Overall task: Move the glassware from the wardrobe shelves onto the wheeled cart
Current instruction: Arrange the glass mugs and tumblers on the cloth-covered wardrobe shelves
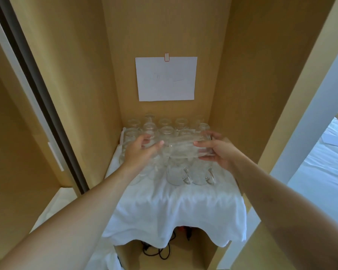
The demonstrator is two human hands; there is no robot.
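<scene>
Both hands' grip on blurred glassware point(180, 147), left hand point(140, 152), right hand point(219, 151), paper writing unreadable point(166, 78)

1. Wardrobe wall point(70, 75): matt, smooth, light wood-look panel.
2. Glasses point(165, 131) below the paper sheet point(166, 78): clear, glossy glass.
3. Cloth point(174, 207) under the glasses: white, soft, wrinkled fabric.
4. Paper sheet: white, matt.

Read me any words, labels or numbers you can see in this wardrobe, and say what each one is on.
White paper sheet on the back panel: faint handwritten marks, too pale and blurred to read.
Red-edged sticker fixing the sheet's top edge: no text legible.
Glasses and white cloth: no print visible.
</scene>
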